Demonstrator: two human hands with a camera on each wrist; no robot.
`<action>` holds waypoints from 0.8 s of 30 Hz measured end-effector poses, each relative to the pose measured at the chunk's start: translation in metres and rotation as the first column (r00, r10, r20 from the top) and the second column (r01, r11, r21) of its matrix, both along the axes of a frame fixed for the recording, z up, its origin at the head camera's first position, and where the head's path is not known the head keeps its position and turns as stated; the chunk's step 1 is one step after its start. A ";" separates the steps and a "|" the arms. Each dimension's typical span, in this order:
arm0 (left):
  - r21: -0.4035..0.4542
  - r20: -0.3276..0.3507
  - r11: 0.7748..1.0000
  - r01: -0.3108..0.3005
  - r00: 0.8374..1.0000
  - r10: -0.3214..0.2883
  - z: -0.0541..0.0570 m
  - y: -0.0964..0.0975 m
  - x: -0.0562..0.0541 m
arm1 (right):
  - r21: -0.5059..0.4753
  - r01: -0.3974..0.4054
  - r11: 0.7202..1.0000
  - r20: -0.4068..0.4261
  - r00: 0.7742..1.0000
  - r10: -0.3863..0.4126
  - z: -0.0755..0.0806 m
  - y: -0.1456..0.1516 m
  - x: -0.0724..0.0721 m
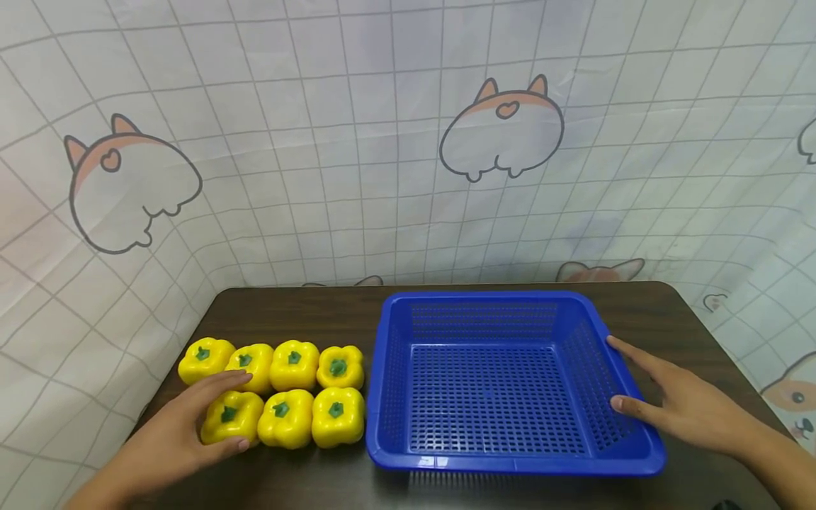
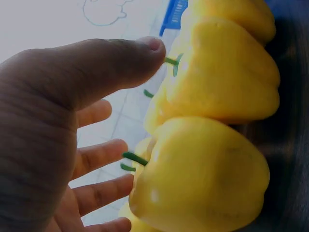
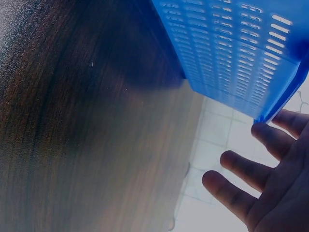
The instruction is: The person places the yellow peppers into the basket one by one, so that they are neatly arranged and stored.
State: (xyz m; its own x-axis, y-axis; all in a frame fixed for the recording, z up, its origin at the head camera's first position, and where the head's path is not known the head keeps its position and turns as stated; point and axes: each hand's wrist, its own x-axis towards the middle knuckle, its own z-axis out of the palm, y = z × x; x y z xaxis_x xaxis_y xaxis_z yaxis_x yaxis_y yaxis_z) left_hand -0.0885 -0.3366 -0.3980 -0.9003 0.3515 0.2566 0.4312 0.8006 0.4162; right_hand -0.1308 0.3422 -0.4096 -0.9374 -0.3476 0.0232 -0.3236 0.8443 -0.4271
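Observation:
Several yellow bell peppers with green stems stand in two rows on the left of the table. My left hand (image 1: 185, 421) is spread over the front-left bell pepper (image 1: 232, 418), thumb and fingers apart. In the left wrist view the thumb (image 2: 120, 63) is beside a pepper's stem, and the fingers lie near another bell pepper (image 2: 203, 176); whether they touch is unclear. An unfilled blue plastic basket (image 1: 510, 464) sits to the right of the peppers. My right hand (image 1: 688, 407) rests at its right rim, fingers loosely spread; the right wrist view shows fingertips by the rim (image 3: 285, 96).
The dark wooden table (image 1: 299, 312) backs onto a white grid-patterned curtain (image 1: 382, 177) with cartoon dog prints. A small dark object (image 1: 725, 505) shows at the bottom right edge of the head view.

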 end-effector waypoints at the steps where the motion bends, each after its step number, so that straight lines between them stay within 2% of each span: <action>1: 0.005 -0.008 1.000 0.004 1.000 -0.004 -0.001 -0.002 0.000 | -0.001 -0.001 1.000 0.002 1.000 0.001 0.000 0.000 -0.001; 7: 0.023 -0.042 1.000 0.007 0.999 -0.006 -0.005 -0.009 0.001 | -0.014 -0.008 1.000 0.017 1.000 0.009 0.000 0.000 -0.002; 12: 0.029 -0.028 0.999 0.016 0.999 -0.015 -0.008 -0.010 -0.001 | -0.027 -0.001 1.000 0.051 0.999 0.002 0.000 0.001 -0.001; 18: 0.042 -0.095 0.998 0.044 0.995 -0.040 -0.011 -0.015 0.001 | -0.033 -0.004 0.999 0.088 0.996 0.007 0.000 0.001 -0.001; 21: 0.020 -0.090 1.000 0.020 0.996 -0.018 -0.012 -0.019 0.003 | -0.058 -0.018 0.998 0.081 0.996 0.022 0.001 0.002 -0.002; 24: -0.027 -0.053 0.999 -0.033 0.998 0.032 -0.012 -0.022 0.005 | -0.083 -0.033 0.996 0.056 0.998 0.037 0.002 0.003 -0.004</action>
